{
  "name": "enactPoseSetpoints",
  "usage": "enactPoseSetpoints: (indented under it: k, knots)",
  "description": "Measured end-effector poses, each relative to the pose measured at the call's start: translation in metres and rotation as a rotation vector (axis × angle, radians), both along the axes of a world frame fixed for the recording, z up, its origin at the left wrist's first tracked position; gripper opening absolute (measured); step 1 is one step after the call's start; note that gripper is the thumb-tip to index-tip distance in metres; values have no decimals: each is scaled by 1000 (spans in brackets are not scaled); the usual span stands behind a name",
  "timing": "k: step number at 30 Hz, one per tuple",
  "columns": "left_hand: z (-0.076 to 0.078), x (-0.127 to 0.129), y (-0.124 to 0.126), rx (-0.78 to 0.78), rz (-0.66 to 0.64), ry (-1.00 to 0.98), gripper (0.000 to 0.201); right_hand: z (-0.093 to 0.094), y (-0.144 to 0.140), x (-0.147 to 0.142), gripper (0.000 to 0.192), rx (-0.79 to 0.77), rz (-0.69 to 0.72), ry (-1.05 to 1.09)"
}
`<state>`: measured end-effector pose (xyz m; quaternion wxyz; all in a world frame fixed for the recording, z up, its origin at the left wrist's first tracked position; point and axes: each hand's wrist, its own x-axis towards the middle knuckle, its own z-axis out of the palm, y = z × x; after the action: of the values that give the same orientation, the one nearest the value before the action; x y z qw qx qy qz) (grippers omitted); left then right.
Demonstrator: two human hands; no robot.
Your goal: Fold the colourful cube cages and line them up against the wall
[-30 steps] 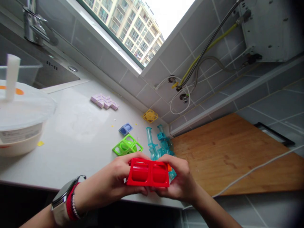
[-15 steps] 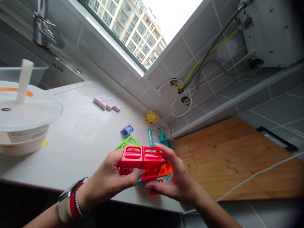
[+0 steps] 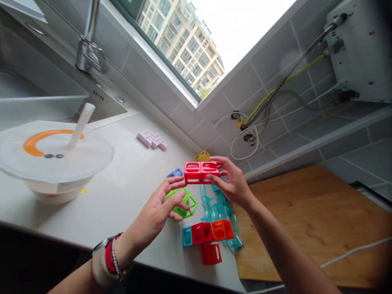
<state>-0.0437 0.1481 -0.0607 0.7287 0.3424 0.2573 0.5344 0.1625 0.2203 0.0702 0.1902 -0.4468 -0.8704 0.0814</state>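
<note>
A red plastic toy block, made of two joined cubes with slotted windows, is held up over the counter. My right hand pinches its right end between thumb and fingers. My left hand is open, fingers stretched toward the block's left end; whether the fingertips touch it I cannot tell. Behind that hand lies a bright green frame piece, partly covered. Below the held block are a joined row with a teal cube, a red cube and an orange cube, and an orange-red cube.
Clear teal pieces lie beside a wooden board. Farther back are a blue piece, a yellow piece and a purple zigzag piece. A lidded bowl with a straw stands left, near the sink.
Both hands held the red block before; my left hand has come off its grip and opened. The block has moved up and away, uncovering the cubes below. The view has shifted left.
</note>
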Motion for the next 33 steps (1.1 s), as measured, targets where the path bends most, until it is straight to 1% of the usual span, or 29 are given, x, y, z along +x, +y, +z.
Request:
enactPoseSetpoints:
  k: [2,3,5,7,9,12,15,18,21,24,25,28,30,33]
  knots:
    - [-5,-2,3,-10,123,74,44,-10,50,6,41,54,-58,-131]
    - [-7,-3,3,6,156,102,40,-17,76,8,38,96,-69,-202]
    - [-8,-5,3,63,148,134,31,-34,126,9,36,104,-122,-319]
    - [-9,-6,3,120,95,167,30,-51,170,7,36,79,-193,-410]
    - [-10,-7,4,156,81,223,31,-67,204,4,37,50,-255,-525]
    - [-14,-9,8,173,129,323,29,-87,237,2,40,16,-294,-623]
    - [-20,-11,14,169,159,369,29,-102,254,4,43,-6,-310,-640]
    - [-23,-12,18,156,187,373,28,-107,258,8,53,-2,-324,-640]
    - [-25,-12,20,146,217,370,28,-100,255,17,67,43,-300,-605]
    - [-26,-9,19,145,220,372,27,-86,251,35,69,106,-300,-543]
    - [-27,-8,19,145,216,375,27,-83,250,42,70,92,-324,-549]
    - [-28,-5,18,152,208,390,28,-78,245,69,77,-37,-433,-640]
    - [-30,-4,18,161,210,400,28,-81,241,85,79,-90,-520,-685]
    - [-31,-5,17,173,218,417,28,-91,236,105,71,-83,-651,-688]
